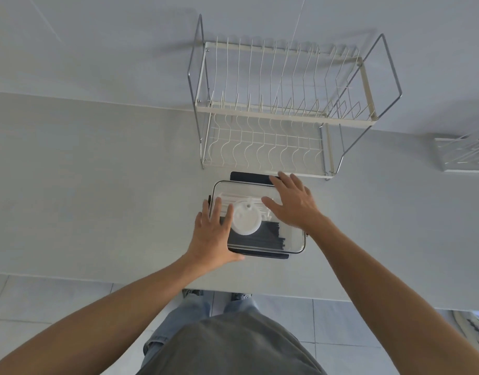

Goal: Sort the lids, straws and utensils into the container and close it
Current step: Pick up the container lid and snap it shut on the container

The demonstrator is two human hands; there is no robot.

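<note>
Container [295,246] — clear, rectangular, dark-trimmed, on the surface [97,185] just in front of the dish rack [273,109], near the surface's front edge. A clear cover [246,189] lies over it; contents show through.

Contents, as seen through the cover:
- Lid [245,219] — round, white, at centre.
- Straws [262,236] — a dark bundle lying along the near side.
- Utensils [233,199] — white pieces along the far side; their kinds are too faint to tell.

Clasps — a dark flap [249,177] sticks out flat at the far edge, looking unlatched; a dark strip [265,256] runs along the near edge, and whether it is latched cannot be told.

Hands:
- Left hand [212,231] — fingers spread flat on the cover's left part, thumb lying along the near left corner.
- Right hand [292,201] — fingers spread flat on the cover's far right part, fingertips reaching the far flap.

Nothing loose of the task's kind is seen elsewhere on the surface; the rack stands bare, and a second wire piece [465,152] lies well to the right.

Progress, by judgement: sorting appears done and the cover is on. Left to do — press the cover home and fold the clasps down, the far one at least.
</note>
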